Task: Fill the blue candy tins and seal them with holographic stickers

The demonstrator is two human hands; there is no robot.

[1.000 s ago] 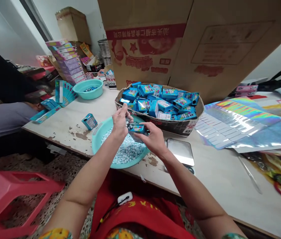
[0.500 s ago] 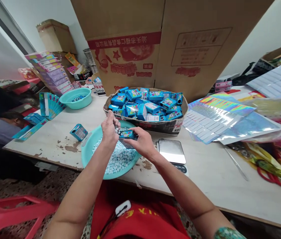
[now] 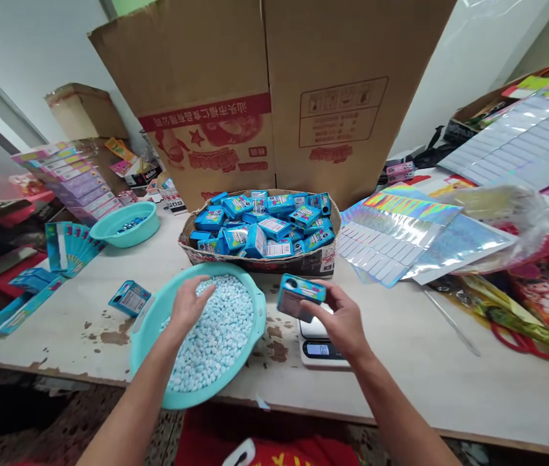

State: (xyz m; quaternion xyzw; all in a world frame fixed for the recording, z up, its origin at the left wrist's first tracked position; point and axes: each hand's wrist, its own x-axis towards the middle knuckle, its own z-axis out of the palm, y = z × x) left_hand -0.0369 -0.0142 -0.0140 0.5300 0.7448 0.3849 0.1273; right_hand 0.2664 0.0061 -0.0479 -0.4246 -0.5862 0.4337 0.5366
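Between the thumb and fingers of my right hand (image 3: 342, 317) is a small blue candy box (image 3: 300, 298), held just above the digital scale (image 3: 325, 353), whose display reads 0.0. Over the turquoise basin (image 3: 258, 310) hovers my left hand (image 3: 190, 304), its thumb and fingers apart with nothing seen in them. Pale blue and white candies (image 3: 216, 343) fill the basin. To the basin's left stands another blue box (image 3: 129, 298), slightly tilted. Behind the basin, a cut-down carton (image 3: 274, 265) is heaped with blue boxes.
A large brown cardboard box (image 3: 333, 58) stands behind the carton. On the left are a smaller turquoise bowl (image 3: 129, 236), fanned flat blue boxes (image 3: 73, 249) and stacked pink-purple boxes (image 3: 75, 181). Holographic sheets (image 3: 395, 233), a metal strip (image 3: 452, 321) and red-handled scissors (image 3: 522, 340) lie right.
My right hand has carried the blue box from over the basin rightward to above the scale. My left hand has let go of its candies and opened over the basin. The view has shifted.
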